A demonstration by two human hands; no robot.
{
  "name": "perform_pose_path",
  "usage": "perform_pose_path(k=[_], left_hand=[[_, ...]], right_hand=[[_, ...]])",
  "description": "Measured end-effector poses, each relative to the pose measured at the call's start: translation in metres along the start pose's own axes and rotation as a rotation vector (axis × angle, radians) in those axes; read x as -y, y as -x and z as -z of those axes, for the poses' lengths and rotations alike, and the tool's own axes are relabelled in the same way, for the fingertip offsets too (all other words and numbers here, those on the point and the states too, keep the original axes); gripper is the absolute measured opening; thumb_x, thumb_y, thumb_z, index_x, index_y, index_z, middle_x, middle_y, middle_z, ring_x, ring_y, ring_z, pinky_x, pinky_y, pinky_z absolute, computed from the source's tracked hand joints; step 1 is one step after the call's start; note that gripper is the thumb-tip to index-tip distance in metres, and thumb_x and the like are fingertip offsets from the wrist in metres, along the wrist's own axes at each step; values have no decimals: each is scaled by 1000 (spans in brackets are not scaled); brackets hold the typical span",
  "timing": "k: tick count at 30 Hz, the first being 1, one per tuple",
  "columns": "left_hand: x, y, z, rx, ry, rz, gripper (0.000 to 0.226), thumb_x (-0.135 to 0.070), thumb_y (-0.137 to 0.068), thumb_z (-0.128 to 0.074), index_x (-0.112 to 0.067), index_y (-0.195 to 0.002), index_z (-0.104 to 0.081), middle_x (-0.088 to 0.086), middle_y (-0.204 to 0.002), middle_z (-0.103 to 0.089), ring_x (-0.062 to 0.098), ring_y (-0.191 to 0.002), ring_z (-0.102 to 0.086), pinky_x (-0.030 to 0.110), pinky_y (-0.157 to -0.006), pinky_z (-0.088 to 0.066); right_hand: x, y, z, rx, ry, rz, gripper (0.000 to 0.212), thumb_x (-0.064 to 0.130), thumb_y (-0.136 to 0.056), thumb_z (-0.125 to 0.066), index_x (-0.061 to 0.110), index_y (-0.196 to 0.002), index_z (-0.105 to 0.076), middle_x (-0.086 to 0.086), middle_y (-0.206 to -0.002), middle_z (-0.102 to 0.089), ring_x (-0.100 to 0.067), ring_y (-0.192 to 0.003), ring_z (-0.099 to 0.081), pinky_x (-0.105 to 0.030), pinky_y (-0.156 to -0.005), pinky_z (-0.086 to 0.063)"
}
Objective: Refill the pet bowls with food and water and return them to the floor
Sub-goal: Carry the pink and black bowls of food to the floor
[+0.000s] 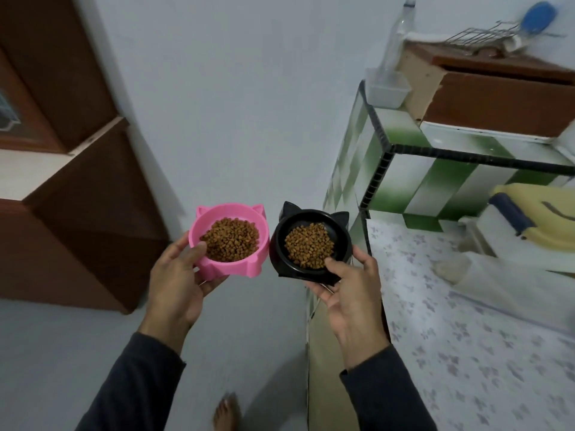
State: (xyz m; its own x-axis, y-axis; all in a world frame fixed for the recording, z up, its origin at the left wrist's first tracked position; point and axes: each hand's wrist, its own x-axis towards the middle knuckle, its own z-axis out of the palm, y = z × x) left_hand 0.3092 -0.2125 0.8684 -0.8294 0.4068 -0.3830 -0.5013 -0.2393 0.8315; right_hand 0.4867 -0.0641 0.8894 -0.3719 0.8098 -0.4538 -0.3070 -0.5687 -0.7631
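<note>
We've got the pink bowl (229,241) gripped in our left hand (177,284) and the black bowl (311,242) in our right hand (348,290), held above the floor, thumbs over rims, light rigid plastic, kibble (231,239) loose, so keep them level.

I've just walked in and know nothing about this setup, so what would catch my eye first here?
Two cat-eared plastic pet bowls heaped with brown kibble, held up side by side in mid-frame: the pink bowl in the left hand, the black bowl in the right hand, each thumb hooked over the rim. To the right stands a green-and-white tiled counter, with a clear plastic bottle at its far corner.
</note>
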Motion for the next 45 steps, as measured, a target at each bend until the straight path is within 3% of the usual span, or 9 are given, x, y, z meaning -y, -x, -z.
perform_pose_path(k=[11, 19, 24, 29, 36, 45], left_hand=[[-24, -143, -24, 3, -38, 32, 41, -8, -101, -56, -23, -139, -59, 9, -127, -68, 32, -105, -70, 42, -73, -61], [-28, -242, -41, 17, -73, 63, 44, -6, -101, -58, -22, -142, -57, 8, -122, -70, 33, -103, -69, 42, -73, -60], [-14, -298, -56, -5, -73, 89, 46, -4, -100, -57, -23, -142, -56, 5, -119, -71, 30, -101, -69, 39, -68, -59], [12, -352, -74, -34, -64, 110, 47, -3, -99, -58, -25, -140, -59, 7, -123, -72, 34, -108, -69, 42, -74, -61], [69, -432, -86, -69, -33, 124, 51, 4, -97, -57, -19, -142, -56, 10, -125, -71, 29, -99, -71, 32, -67, -60], [179, -550, -60, -65, -81, 172, 53, 5, -97, -56, -20, -144, -54, 13, -129, -70, 34, -111, -70, 42, -83, -60]], right_hand=[[-11, -116, -89, -54, 51, -33, 58, -13, -89, -58, 32, -127, -55, -9, -130, -58, -37, -110, -64, -46, -64, -61], [-28, -198, -139, -122, 81, -48, 57, -11, -92, -57, 34, -128, -56, -4, -133, -54, -32, -112, -60, -55, -74, -61], [-37, -257, -152, -119, 83, -62, 62, -14, -92, -54, 33, -131, -54, -2, -130, -50, -27, -112, -57, -48, -71, -61], [-50, -330, -153, -119, 119, -87, 64, -14, -92, -54, 39, -128, -55, -8, -139, -49, -31, -118, -56, -49, -79, -61], [-86, -433, -145, -146, 149, -107, 66, -16, -91, -54, 41, -124, -57, -11, -140, -49, -32, -120, -56, -54, -83, -60], [-182, -559, -108, -193, 189, -143, 69, -17, -89, -53, 39, -129, -54, -9, -143, -46, -32, -123, -52, -50, -80, -61]])
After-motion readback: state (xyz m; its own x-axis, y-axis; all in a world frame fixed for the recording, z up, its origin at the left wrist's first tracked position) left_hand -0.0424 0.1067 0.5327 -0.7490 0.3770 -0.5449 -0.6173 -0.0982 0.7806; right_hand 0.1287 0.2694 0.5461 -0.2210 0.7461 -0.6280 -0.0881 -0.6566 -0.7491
